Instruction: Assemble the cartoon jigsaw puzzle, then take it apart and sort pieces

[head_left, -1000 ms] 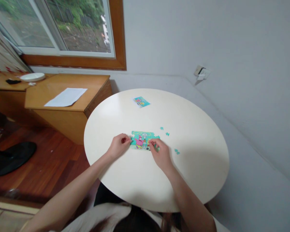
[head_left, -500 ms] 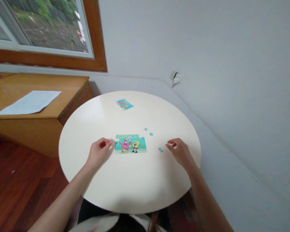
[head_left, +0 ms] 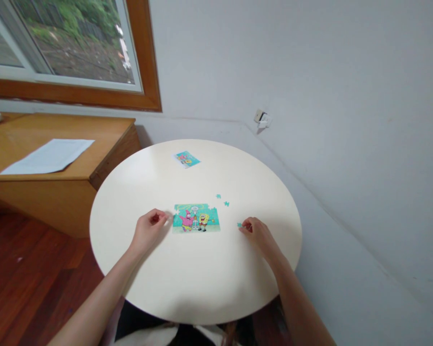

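A partly assembled cartoon jigsaw puzzle (head_left: 196,218) lies in the middle of a round white table (head_left: 187,278). My left hand (head_left: 148,232) rests just left of the puzzle with its fingers curled, and nothing shows in them. My right hand (head_left: 258,233) is to the right of the puzzle, its fingertips pinched on a small teal puzzle piece (head_left: 239,225) on the tabletop. Two more loose teal pieces (head_left: 222,200) lie above and right of the puzzle.
A small picture card (head_left: 186,159) lies at the table's far side. A wooden cabinet (head_left: 57,182) with a sheet of paper (head_left: 47,156) stands to the left under a window. A grey wall with a socket (head_left: 261,117) runs close along the right.
My right hand left the puzzle's right edge, moved right across the table, and now pinches the loose teal piece. My left hand stayed beside the puzzle. The camera view shifted right.
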`<control>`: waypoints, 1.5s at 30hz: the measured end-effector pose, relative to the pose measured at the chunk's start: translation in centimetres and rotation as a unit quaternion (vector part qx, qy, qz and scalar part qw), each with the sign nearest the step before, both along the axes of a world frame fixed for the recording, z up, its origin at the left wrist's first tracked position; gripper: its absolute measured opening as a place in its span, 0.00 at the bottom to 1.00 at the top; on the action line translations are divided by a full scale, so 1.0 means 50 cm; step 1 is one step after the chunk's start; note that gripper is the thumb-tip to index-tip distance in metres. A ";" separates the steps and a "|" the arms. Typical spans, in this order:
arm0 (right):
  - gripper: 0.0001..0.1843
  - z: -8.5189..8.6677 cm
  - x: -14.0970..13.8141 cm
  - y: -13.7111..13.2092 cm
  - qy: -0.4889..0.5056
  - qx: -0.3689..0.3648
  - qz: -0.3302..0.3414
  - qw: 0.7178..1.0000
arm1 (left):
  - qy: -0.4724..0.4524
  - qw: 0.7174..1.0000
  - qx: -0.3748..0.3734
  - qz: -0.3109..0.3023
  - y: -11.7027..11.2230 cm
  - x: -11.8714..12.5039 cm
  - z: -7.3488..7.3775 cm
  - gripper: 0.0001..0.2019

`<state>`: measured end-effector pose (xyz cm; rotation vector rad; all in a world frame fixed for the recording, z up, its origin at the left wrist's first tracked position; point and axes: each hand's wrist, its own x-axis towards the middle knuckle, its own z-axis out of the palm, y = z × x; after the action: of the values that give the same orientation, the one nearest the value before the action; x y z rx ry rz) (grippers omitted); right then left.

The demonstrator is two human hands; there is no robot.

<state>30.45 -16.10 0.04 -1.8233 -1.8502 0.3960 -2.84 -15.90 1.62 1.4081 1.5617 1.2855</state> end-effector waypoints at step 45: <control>0.16 0.067 -0.148 0.198 -0.009 -0.028 0.233 0.972 | 0.019 0.999 0.017 -0.028 0.000 0.008 -0.020 0.11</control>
<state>23.06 -6.22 3.41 -1.4133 -2.2971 0.6005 -2.43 -15.89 0.61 1.4959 1.5213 1.2637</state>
